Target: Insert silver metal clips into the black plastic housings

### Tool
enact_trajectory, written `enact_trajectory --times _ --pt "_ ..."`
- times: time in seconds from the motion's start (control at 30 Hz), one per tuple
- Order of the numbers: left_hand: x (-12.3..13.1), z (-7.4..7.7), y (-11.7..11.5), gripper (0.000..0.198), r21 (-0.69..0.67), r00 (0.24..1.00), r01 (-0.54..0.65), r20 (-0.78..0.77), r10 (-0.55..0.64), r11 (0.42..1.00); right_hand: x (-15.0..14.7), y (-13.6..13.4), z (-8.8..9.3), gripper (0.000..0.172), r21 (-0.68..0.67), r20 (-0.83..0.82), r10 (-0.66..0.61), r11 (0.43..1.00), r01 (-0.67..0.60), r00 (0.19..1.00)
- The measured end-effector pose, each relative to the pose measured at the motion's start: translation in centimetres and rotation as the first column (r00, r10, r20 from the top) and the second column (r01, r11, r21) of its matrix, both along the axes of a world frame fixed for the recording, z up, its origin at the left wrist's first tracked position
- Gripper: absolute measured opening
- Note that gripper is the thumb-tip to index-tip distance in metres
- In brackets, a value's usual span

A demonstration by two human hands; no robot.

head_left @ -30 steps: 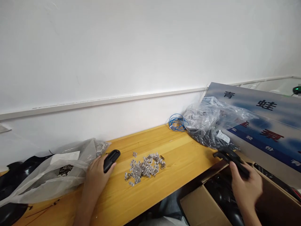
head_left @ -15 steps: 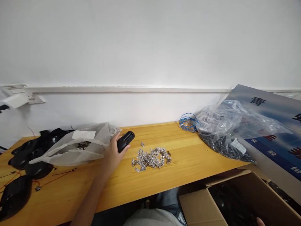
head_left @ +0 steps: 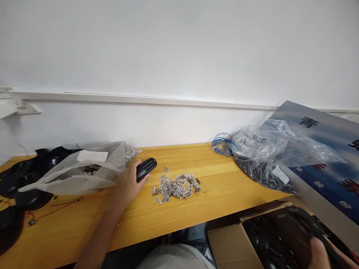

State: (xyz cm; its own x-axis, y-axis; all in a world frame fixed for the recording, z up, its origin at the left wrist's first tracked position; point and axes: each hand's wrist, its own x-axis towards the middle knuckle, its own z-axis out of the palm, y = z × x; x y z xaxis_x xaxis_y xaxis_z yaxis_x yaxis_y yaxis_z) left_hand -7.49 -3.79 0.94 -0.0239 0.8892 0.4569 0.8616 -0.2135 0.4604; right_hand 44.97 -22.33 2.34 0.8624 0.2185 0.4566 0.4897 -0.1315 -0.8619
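Note:
My left hand (head_left: 127,183) is wrapped round a small black plastic battery housing (head_left: 146,169), whose slotted compartment faces up, above the table beside a white plastic bag (head_left: 106,175). To its right lies a loose pile of small shiny metal contact pieces (head_left: 178,186). Down at the lower right, my right hand (head_left: 319,252) is partly cut off by the frame edge. Its thumb presses on a glossy black plastic shell (head_left: 298,228) at the top of an open cardboard box (head_left: 234,246); the other fingers are mostly hidden.
Black plastic shells (head_left: 33,198) with red and black wires (head_left: 60,209) lie on the left of the wooden table (head_left: 213,201). Coiled blue wire (head_left: 223,145) and a clear bag of black parts (head_left: 260,168) sit at the back right, before a printed board (head_left: 305,123).
My right hand has come up from inside the box, with a black shell in it. My left hand keeps hold of the battery housing. The view has shifted slightly to the right.

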Motion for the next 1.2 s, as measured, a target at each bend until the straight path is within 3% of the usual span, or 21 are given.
enact_trajectory --times 0.03,0.1,0.17,0.3,0.4,0.47,0.53,0.6,0.67,0.8,0.87,1.03,1.2 --pt "0.0 0.0 0.0 0.060 -0.016 1.000 -0.002 -0.025 0.002 1.000 -1.6 1.3 1.1 0.036 0.035 0.008 -0.008 0.999 0.008 1.000" --pt "0.0 -0.1 0.1 0.061 -0.045 0.997 -0.010 -0.070 0.007 0.999 -4.8 4.5 2.6 0.038 0.125 0.042 0.171 0.977 -0.175 0.984" --pt "0.0 -0.4 0.1 0.061 -0.051 0.996 -0.010 -0.085 0.005 0.999 -7.8 7.8 3.0 0.035 0.121 0.098 0.392 0.908 -0.402 0.915" --pt "0.0 -0.7 -0.2 0.059 -0.043 0.999 -0.004 -0.048 0.002 0.999 -13.7 12.9 2.5 0.020 0.016 0.223 0.719 0.673 -0.740 0.658" --pt "1.0 0.2 -1.2 0.058 0.027 1.000 -0.004 -0.007 0.004 1.000 -18.0 15.0 3.1 0.016 0.015 0.310 0.827 0.489 -0.872 0.469" --pt "2.5 1.4 -2.1 0.059 0.153 0.992 0.009 0.123 -0.028 0.988 -20.5 15.7 3.9 0.016 0.050 0.338 0.869 0.368 -0.929 0.362" --pt "4.6 2.9 -2.8 0.065 0.232 0.918 0.086 0.360 -0.168 0.969 -22.6 16.2 4.7 0.017 0.084 0.345 0.900 0.252 -0.964 0.265" --pt "6.8 4.3 -3.1 0.076 0.273 0.718 0.215 0.607 -0.341 0.938 -24.3 16.4 5.3 0.021 0.080 0.364 0.918 0.139 -0.987 0.159" --pt "8.5 5.4 -3.0 0.079 0.327 0.580 0.203 0.720 -0.382 0.923 -25.7 16.3 5.5 0.035 0.077 0.374 0.923 0.061 -0.995 0.085" --pt "10.0 5.7 -2.4 0.060 0.287 0.514 -0.009 0.823 -0.242 0.958 -27.2 15.8 5.6 0.087 0.184 0.270 0.961 0.017 -0.983 0.067" --pt "10.3 5.1 -2.2 0.058 0.270 0.460 -0.050 0.861 -0.218 0.961 -27.3 15.6 5.4 0.099 0.212 0.234 0.971 0.005 -0.977 0.056" --pt "11.3 4.1 -2.6 0.058 0.280 0.343 -0.028 0.904 -0.254 0.959 -26.9 15.4 5.0 0.101 0.205 0.191 0.977 0.050 -0.977 0.090" --pt "11.8 3.8 -3.0 0.069 0.284 0.380 0.006 0.886 -0.265 0.959 -26.4 15.6 5.0 0.090 0.237 0.188 0.975 0.069 -0.969 0.116"
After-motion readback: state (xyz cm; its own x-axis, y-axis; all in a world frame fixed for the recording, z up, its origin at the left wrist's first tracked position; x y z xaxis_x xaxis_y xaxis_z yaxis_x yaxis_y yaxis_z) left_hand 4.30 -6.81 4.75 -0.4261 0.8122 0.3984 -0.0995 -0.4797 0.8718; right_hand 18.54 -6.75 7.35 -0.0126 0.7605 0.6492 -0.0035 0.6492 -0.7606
